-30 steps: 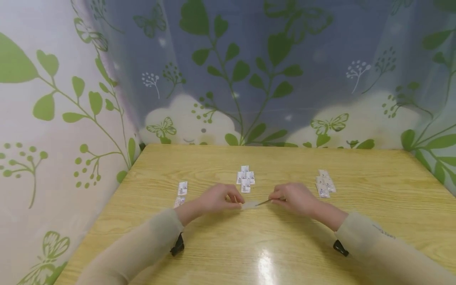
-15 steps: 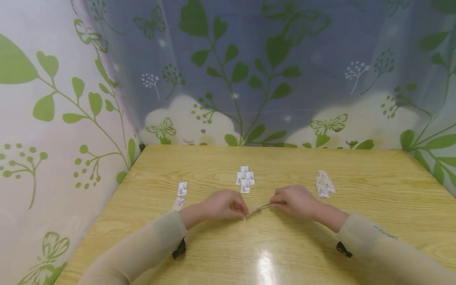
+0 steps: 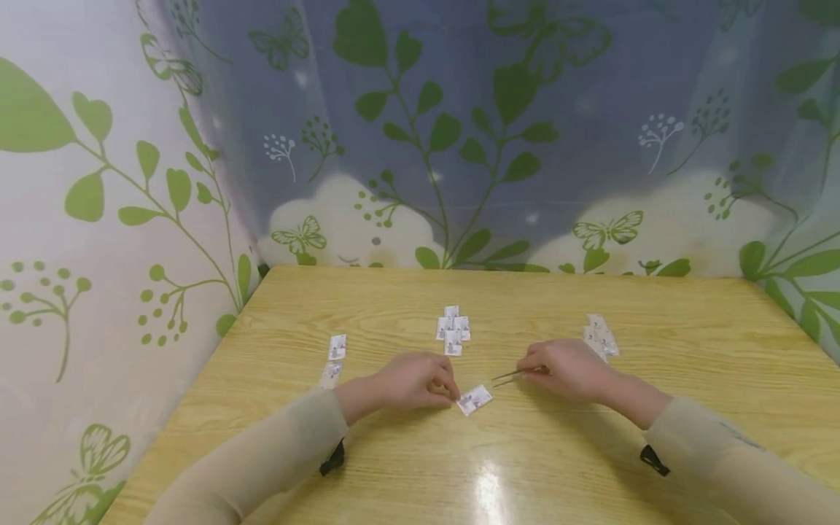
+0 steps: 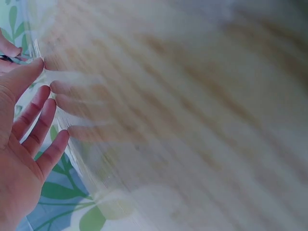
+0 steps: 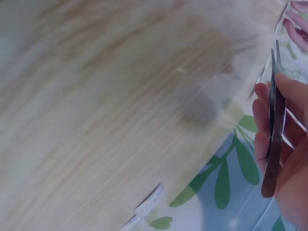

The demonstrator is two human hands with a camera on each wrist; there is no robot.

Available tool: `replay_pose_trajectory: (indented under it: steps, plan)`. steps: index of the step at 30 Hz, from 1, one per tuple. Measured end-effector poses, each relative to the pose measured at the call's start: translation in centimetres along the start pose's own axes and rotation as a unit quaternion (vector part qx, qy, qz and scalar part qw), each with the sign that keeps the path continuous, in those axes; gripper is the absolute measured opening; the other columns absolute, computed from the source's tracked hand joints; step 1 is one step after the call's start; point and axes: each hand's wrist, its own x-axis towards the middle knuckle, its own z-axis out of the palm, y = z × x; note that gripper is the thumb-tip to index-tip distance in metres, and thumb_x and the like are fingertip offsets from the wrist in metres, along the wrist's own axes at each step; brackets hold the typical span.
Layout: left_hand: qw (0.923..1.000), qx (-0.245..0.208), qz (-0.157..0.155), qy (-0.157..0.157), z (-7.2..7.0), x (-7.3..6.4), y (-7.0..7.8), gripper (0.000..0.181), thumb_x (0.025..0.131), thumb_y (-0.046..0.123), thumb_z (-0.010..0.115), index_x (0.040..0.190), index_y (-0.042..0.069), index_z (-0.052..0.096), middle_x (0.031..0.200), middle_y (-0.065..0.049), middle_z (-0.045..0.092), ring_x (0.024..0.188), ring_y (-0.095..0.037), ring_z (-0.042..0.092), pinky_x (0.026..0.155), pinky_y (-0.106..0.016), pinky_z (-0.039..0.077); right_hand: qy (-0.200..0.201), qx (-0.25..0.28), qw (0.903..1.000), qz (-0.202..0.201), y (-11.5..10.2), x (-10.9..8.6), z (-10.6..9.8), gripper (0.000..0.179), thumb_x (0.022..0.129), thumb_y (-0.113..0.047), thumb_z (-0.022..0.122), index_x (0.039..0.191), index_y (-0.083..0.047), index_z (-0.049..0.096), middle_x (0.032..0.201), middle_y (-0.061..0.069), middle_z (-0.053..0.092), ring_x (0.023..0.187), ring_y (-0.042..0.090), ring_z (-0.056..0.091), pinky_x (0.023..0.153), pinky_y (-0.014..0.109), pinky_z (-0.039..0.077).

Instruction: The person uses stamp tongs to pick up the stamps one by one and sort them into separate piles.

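A small white printed card [image 3: 474, 399] lies at a slant on the wooden table between the hands. My left hand [image 3: 416, 383] is at its left corner, thumb and fingertips right at the edge. In the left wrist view the left hand [image 4: 31, 125] has its fingers spread, tips down on the glossy tabletop; the index finger is hidden. My right hand [image 3: 567, 372] grips metal tweezers [image 3: 512, 375], whose parted tips point at the card's right edge, a little apart from it. The right wrist view shows the tweezers [image 5: 275, 125] lying between thumb and fingers.
Several overlapping cards [image 3: 453, 343] form a group at the back middle. Another group [image 3: 600, 334] sits at the right, partly behind the right hand. Two cards [image 3: 337, 347] lie at the left near the left wrist. A leaf-patterned curtain [image 3: 420, 146] closes off the table's back.
The card, earlier held tilted with the tweezers at it, now shows flat with its printed face up. My right hand has drawn back to the right with the tweezers.
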Motion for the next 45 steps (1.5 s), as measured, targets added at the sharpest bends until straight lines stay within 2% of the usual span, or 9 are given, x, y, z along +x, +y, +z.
replay_pose_trajectory:
  steps: [7,11,14,19,24,32,45]
  plan:
    - [0.9996,-0.028,-0.005,0.007,0.0,0.0,-0.2,0.012,0.090,0.025,0.071,0.101,0.024,0.075,0.093,0.018,0.060,0.086,-0.001,0.055,0.076,-0.020,0.045,-0.022,0.029,0.9993,0.010,0.2,-1.0,-0.1,0.014,0.090,-0.014,0.069,0.101,-0.010,0.075,0.091,-0.003,0.069,0.078,0.012,0.066,0.066,0.032,0.054]
    - [0.9997,-0.023,0.002,0.009,-0.1,0.1,-0.1,0.013,0.090,0.025,0.071,0.101,0.023,0.075,0.093,0.017,0.060,0.085,-0.001,0.056,0.076,-0.020,0.045,-0.047,0.069,0.9965,0.009,-0.4,-1.6,0.1,0.013,0.092,-0.017,0.068,0.102,-0.013,0.075,0.091,-0.007,0.069,0.080,0.007,0.064,0.067,0.030,0.053]
    - [0.9998,-0.015,0.007,0.007,-0.2,0.1,0.0,0.013,0.089,0.025,0.071,0.101,0.022,0.076,0.092,0.016,0.060,0.083,-0.001,0.055,0.074,-0.019,0.045,-0.054,0.081,0.9953,-0.001,-1.0,-1.6,0.4,0.013,0.092,-0.017,0.067,0.102,-0.013,0.075,0.092,-0.008,0.069,0.080,0.006,0.063,0.069,0.030,0.053]
    - [0.9998,0.009,0.018,0.005,-0.3,0.1,0.1,0.014,0.089,0.026,0.071,0.102,0.023,0.076,0.091,0.015,0.059,0.078,-0.001,0.053,0.069,-0.018,0.043,-0.051,0.075,0.9959,-0.003,-1.6,-1.3,0.7,0.014,0.092,-0.016,0.067,0.103,-0.011,0.075,0.091,-0.006,0.069,0.080,0.006,0.064,0.069,0.030,0.053]
    - [0.9994,0.025,0.022,0.004,-0.3,0.2,0.2,0.013,0.090,0.028,0.070,0.101,0.025,0.076,0.093,0.014,0.058,0.077,-0.002,0.051,0.068,-0.017,0.041,-0.041,0.073,0.9964,0.011,-1.5,-1.1,1.0,0.013,0.091,-0.014,0.068,0.101,-0.009,0.075,0.090,-0.005,0.069,0.079,0.007,0.064,0.068,0.029,0.053]
    - [0.9996,0.022,0.018,0.002,-0.2,0.1,0.2,0.011,0.090,0.027,0.071,0.099,0.025,0.076,0.095,0.015,0.059,0.079,-0.002,0.052,0.070,-0.018,0.042,-0.024,0.056,0.9974,0.038,-1.3,-0.7,0.9,0.014,0.091,-0.014,0.067,0.101,-0.007,0.075,0.088,-0.003,0.068,0.077,0.012,0.064,0.064,0.031,0.051]
    - [0.9996,0.021,0.017,-0.006,-0.3,-0.1,0.3,0.011,0.090,0.028,0.070,0.100,0.027,0.076,0.099,0.015,0.060,0.084,0.000,0.053,0.074,-0.018,0.042,-0.017,0.025,0.9989,0.035,-1.1,0.9,1.5,0.013,0.091,-0.013,0.067,0.100,-0.008,0.075,0.081,-0.005,0.064,0.070,0.009,0.060,0.060,0.030,0.049]
